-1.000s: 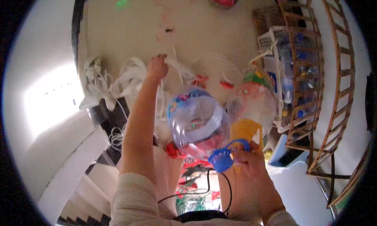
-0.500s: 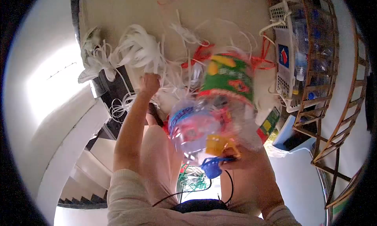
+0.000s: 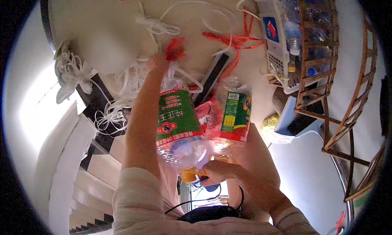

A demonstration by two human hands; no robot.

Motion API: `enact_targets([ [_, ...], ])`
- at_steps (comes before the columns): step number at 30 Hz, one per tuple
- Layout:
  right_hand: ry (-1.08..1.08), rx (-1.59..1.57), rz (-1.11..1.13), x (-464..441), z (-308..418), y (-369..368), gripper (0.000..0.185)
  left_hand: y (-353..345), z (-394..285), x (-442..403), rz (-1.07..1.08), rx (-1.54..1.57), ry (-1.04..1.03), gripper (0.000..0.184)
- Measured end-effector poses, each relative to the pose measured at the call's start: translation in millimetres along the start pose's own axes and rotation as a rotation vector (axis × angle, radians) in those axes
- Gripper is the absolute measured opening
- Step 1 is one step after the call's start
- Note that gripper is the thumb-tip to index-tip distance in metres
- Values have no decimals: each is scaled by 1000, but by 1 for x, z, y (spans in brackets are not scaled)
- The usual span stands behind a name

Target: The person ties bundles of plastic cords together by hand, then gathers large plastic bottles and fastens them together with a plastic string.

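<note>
My left hand (image 3: 157, 63), somewhat blurred, reaches forward over the floor. Its fingers look closed on a bunched red plastic string (image 3: 175, 49). Close to my lap, my right hand (image 3: 216, 172) grips the yellow handle parts (image 3: 190, 175) of clear plastic oil bottles. One large oil bottle (image 3: 177, 112) has a green and red label and lies with its base away from me, below my left forearm. To its right is a second oil bottle (image 3: 234, 112) with a green, yellow and red label. Something blue shows under my right hand.
White plastic strapping (image 3: 110, 118) lies coiled at the left, with more white strips (image 3: 157, 25) ahead. Red strands (image 3: 234, 41) are spread on the floor. At the right stand a white basket (image 3: 271, 51), a wooden rack (image 3: 320, 67) with plastic bottles behind it, and a light blue stool (image 3: 286, 116).
The bottles have turned and shifted left, and their labels now face up. My left hand has moved forward and right to the red string. My right hand has moved left with the bottles.
</note>
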State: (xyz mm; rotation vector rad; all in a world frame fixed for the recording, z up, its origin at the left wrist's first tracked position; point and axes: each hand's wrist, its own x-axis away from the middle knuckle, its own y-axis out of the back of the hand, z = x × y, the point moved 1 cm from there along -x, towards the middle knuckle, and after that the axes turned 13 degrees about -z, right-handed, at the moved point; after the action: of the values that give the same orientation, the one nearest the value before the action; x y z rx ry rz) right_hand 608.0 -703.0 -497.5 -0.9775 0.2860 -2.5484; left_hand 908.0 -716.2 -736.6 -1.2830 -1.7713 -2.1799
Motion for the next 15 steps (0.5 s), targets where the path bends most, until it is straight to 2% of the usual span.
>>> enact_targets([
  [3,-34,51,30,-4,19,9,34,-5,-13,1,-13,-235,-88,28],
  [6,-23,106,3,-6,22,8,35,1,-61,11,-263,-268,-557,24],
  [8,7,194,-16,-8,16,6,36,-7,-114,-9,-203,20,-525,22],
  [10,-14,137,-17,-5,22,15,37,12,-148,9,-402,55,-788,25],
  [13,-23,121,-54,-4,21,16,36,-32,-172,0,-177,317,-494,37],
  [15,2,101,-109,-3,15,8,36,-56,-172,0,-176,342,-425,32],
])
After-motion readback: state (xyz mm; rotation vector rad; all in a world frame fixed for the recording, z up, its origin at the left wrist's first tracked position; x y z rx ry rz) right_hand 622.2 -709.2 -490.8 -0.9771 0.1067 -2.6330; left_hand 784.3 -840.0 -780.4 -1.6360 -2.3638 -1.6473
